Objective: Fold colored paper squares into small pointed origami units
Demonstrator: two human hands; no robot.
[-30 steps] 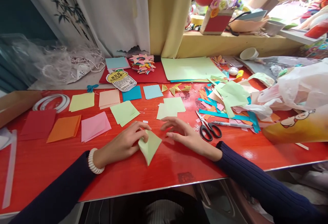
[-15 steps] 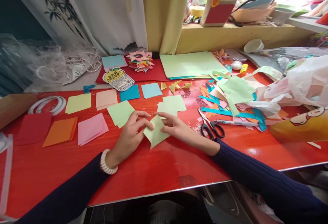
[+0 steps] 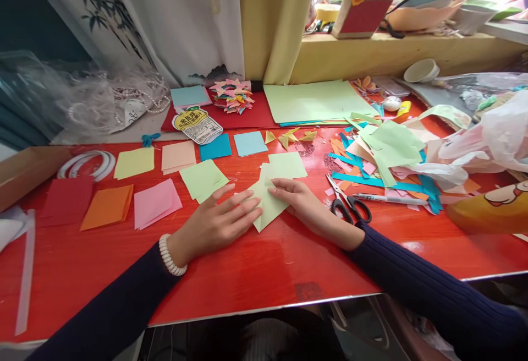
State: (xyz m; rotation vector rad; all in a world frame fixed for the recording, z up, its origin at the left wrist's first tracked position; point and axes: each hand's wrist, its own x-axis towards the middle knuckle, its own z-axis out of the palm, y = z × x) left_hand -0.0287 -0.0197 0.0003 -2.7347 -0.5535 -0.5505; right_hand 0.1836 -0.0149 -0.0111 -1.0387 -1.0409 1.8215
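Note:
A creased pale green square of paper (image 3: 270,209) lies on the red table between my hands. My left hand (image 3: 218,220), with a white coiled band at the wrist, is spread with fingers outstretched, its fingertips at the paper's left edge. My right hand (image 3: 307,209) pinches the paper's upper right side between thumb and fingers. Just behind it rest loose light green squares (image 3: 292,164), partly covered by the worked paper and my right hand. Another light green stack (image 3: 202,178) sits beyond my left hand.
Black-handled scissors (image 3: 348,204) and a pen (image 3: 388,199) lie right of my right hand, before a heap of paper scraps (image 3: 390,149). Orange squares (image 3: 107,207) and pink squares (image 3: 157,202) are at left. Folded yellow pieces (image 3: 289,138) and large green sheets (image 3: 317,102) lie farther back.
My left hand has let go of the paper and flattened out, fingers extended along its left edge. The paper now lies lower and flatter, while my right hand stays on it.

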